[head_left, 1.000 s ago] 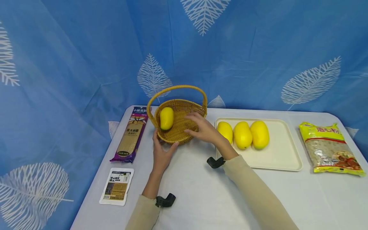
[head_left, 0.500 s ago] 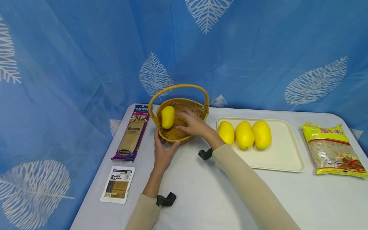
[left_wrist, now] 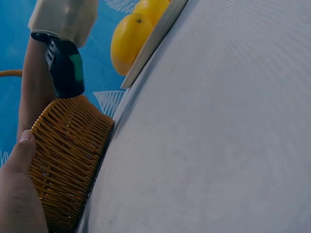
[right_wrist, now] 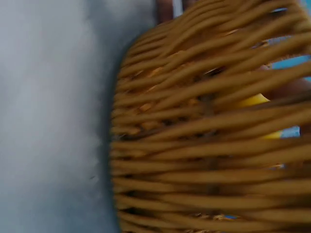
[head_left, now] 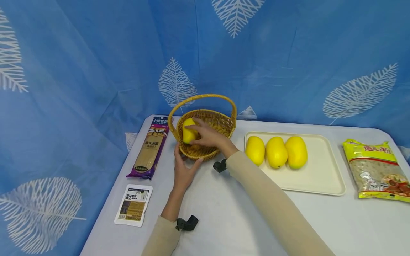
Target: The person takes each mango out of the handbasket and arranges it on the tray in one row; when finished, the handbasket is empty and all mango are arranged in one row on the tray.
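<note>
A wicker basket (head_left: 221,122) with a tall arched handle stands at the back of the table, a yellow mango (head_left: 189,135) inside its left end. My right hand (head_left: 208,136) reaches in over the rim and grips this mango, fingers over its far end and thumb at its near end. With my left hand (head_left: 184,173) I hold the basket's near left side; in the left wrist view the thumb (left_wrist: 22,155) presses on the woven rim. The basket wall (right_wrist: 204,145) fills most of the right wrist view and hides nearly all of the right hand and mango.
Right of the basket, a cream tray (head_left: 320,170) bears three yellow mangoes (head_left: 276,152). A yellow-topped food bag (head_left: 376,169) lies at the far right. To the left are a pasta packet (head_left: 148,149) and a small white-edged packet (head_left: 133,205). Blue cloth hangs behind the table.
My right hand has moved left inside the basket, from beside the mango to around it, and has taken hold of it. The left hand stays at the basket's side.
</note>
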A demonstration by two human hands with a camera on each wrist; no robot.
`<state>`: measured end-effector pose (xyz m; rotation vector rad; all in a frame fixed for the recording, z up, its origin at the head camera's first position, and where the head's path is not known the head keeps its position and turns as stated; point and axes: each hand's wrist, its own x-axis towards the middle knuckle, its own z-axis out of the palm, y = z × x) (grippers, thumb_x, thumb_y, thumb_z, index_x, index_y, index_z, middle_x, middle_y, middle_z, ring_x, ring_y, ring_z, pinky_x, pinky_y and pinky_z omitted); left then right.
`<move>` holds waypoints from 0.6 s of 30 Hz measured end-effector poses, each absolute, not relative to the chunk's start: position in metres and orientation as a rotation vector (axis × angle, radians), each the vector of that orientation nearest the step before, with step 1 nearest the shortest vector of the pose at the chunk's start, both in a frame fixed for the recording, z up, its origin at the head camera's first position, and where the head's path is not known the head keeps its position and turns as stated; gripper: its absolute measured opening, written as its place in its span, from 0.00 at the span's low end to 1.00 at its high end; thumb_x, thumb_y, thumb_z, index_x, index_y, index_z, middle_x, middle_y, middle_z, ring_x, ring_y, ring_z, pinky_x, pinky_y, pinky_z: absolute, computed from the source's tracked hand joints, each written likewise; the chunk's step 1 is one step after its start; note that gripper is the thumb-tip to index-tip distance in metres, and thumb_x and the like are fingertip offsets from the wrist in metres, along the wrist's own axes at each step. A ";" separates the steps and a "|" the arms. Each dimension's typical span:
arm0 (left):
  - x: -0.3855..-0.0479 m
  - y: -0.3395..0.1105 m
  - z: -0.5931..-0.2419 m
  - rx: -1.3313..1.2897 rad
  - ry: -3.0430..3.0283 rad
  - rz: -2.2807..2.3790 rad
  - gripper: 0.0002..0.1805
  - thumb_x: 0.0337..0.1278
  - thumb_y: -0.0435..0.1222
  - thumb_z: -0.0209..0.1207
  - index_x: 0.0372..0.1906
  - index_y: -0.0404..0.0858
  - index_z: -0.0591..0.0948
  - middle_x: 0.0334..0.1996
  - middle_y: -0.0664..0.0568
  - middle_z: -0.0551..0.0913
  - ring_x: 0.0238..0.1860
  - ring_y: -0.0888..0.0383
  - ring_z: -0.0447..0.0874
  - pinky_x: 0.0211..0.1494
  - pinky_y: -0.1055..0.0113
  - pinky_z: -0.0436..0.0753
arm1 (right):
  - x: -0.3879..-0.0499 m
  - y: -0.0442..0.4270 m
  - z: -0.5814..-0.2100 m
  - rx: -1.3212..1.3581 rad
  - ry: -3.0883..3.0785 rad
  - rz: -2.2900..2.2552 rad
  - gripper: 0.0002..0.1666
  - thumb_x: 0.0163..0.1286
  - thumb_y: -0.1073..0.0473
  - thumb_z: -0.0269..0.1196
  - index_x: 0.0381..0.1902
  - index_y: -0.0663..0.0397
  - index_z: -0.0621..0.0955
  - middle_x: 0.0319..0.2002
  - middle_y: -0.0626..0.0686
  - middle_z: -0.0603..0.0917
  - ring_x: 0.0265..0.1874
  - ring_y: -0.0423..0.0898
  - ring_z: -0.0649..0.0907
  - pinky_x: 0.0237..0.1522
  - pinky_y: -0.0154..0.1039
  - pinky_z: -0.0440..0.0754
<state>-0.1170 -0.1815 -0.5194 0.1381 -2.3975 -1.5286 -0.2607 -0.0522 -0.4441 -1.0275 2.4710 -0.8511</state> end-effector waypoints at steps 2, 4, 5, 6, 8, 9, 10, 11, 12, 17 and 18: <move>-0.117 -0.181 -0.520 0.142 -2.400 -1.527 0.55 0.55 0.53 0.66 0.77 0.57 0.41 0.75 0.51 0.54 0.67 0.51 0.64 0.68 0.52 0.70 | -0.260 -0.053 -0.445 -1.038 2.458 -0.856 0.38 0.67 0.47 0.65 0.73 0.40 0.67 0.79 0.55 0.46 0.75 0.57 0.58 0.72 0.52 0.64; -0.117 -0.181 -0.519 0.147 -2.402 -1.528 0.55 0.55 0.54 0.66 0.77 0.58 0.41 0.75 0.52 0.54 0.68 0.52 0.64 0.68 0.53 0.70 | -0.260 -0.053 -0.446 -1.044 2.453 -0.867 0.38 0.66 0.47 0.66 0.72 0.40 0.68 0.78 0.54 0.47 0.74 0.57 0.60 0.71 0.51 0.65; -0.118 -0.181 -0.519 0.148 -2.401 -1.532 0.55 0.55 0.54 0.66 0.77 0.58 0.41 0.75 0.52 0.54 0.68 0.52 0.64 0.69 0.53 0.70 | -0.260 -0.053 -0.445 -1.046 2.455 -0.873 0.37 0.65 0.47 0.67 0.71 0.41 0.69 0.78 0.54 0.48 0.74 0.56 0.61 0.71 0.51 0.66; -0.118 -0.180 -0.518 0.145 -2.399 -1.534 0.55 0.55 0.54 0.66 0.77 0.58 0.41 0.76 0.53 0.54 0.68 0.53 0.64 0.69 0.53 0.70 | -0.259 -0.053 -0.445 -1.042 2.451 -0.884 0.37 0.65 0.47 0.68 0.70 0.41 0.70 0.78 0.53 0.49 0.73 0.56 0.62 0.71 0.50 0.67; -0.118 -0.180 -0.517 0.145 -2.400 -1.536 0.55 0.55 0.54 0.66 0.77 0.57 0.41 0.76 0.52 0.54 0.68 0.53 0.64 0.69 0.53 0.70 | -0.257 -0.054 -0.444 -1.042 2.439 -0.894 0.35 0.63 0.47 0.69 0.67 0.41 0.72 0.77 0.52 0.51 0.72 0.55 0.64 0.70 0.50 0.68; -0.118 -0.180 -0.517 0.140 -2.402 -1.536 0.55 0.56 0.53 0.66 0.77 0.57 0.41 0.76 0.52 0.54 0.68 0.52 0.64 0.69 0.53 0.70 | -0.256 -0.054 -0.443 -1.044 2.434 -0.889 0.35 0.63 0.47 0.69 0.66 0.41 0.73 0.77 0.52 0.52 0.72 0.55 0.64 0.69 0.50 0.69; -0.118 -0.179 -0.517 0.135 -2.402 -1.537 0.54 0.56 0.52 0.66 0.77 0.57 0.41 0.76 0.51 0.53 0.68 0.51 0.64 0.69 0.52 0.70 | -0.255 -0.055 -0.443 -1.044 2.428 -0.885 0.34 0.62 0.48 0.70 0.66 0.41 0.74 0.76 0.51 0.52 0.71 0.55 0.66 0.68 0.50 0.70; -0.118 -0.179 -0.517 0.132 -2.401 -1.539 0.55 0.56 0.52 0.66 0.77 0.57 0.41 0.76 0.51 0.53 0.68 0.51 0.64 0.69 0.52 0.70 | -0.254 -0.055 -0.443 -1.045 2.421 -0.883 0.33 0.62 0.49 0.70 0.65 0.41 0.74 0.76 0.51 0.53 0.70 0.55 0.66 0.68 0.50 0.71; -0.118 -0.179 -0.517 0.129 -2.400 -1.541 0.55 0.56 0.52 0.66 0.77 0.57 0.41 0.76 0.51 0.54 0.68 0.51 0.64 0.69 0.52 0.70 | -0.253 -0.056 -0.443 -1.049 2.413 -0.881 0.33 0.62 0.51 0.71 0.64 0.41 0.74 0.76 0.51 0.52 0.69 0.55 0.68 0.67 0.50 0.72; -0.116 -0.180 -0.517 0.123 -2.376 -1.565 0.54 0.56 0.50 0.67 0.77 0.57 0.41 0.76 0.50 0.53 0.68 0.50 0.65 0.68 0.51 0.70 | -0.249 -0.058 -0.446 -1.063 2.413 -0.858 0.33 0.61 0.55 0.71 0.64 0.42 0.74 0.76 0.52 0.51 0.68 0.54 0.69 0.65 0.49 0.74; -0.116 -0.180 -0.518 0.128 -2.375 -1.568 0.54 0.56 0.50 0.67 0.77 0.58 0.42 0.76 0.51 0.54 0.67 0.50 0.65 0.68 0.51 0.70 | -0.248 -0.058 -0.446 -1.062 2.411 -0.855 0.34 0.61 0.55 0.71 0.64 0.42 0.73 0.76 0.52 0.51 0.68 0.54 0.69 0.65 0.49 0.74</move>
